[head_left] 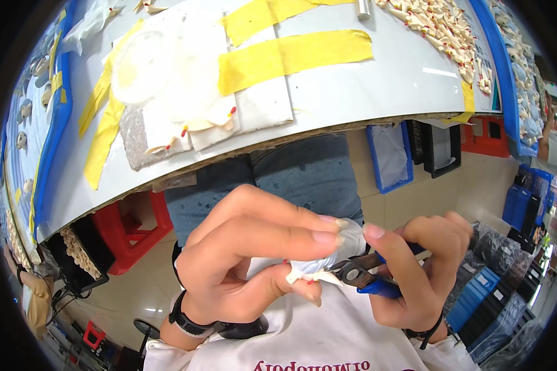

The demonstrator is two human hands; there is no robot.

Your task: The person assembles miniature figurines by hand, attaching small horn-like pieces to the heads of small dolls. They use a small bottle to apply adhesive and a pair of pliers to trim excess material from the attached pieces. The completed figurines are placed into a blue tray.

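Observation:
Above my lap, my left hand [247, 247] pinches a small cream-coloured moulded piece with red spots [312, 276] between thumb and fingers. My right hand [414, 266] is closed round a pair of nippers with blue handles [380, 287]. Their dark jaws point left and meet the pale tip of the piece; whether they are cutting into it I cannot tell. Beyond my hands, several similar cream pieces with red tips [210, 125] lie near the table's front edge, on a pale board held down by yellow tape [297, 59].
A large heap of cream pieces [430, 31] covers the table's far right. Blue-rimmed trays flank the table at left [54, 133] and right [507, 68]. Below stand a red stool [161, 216], a blue bin [390, 161] and a black box of cream pieces [77, 253].

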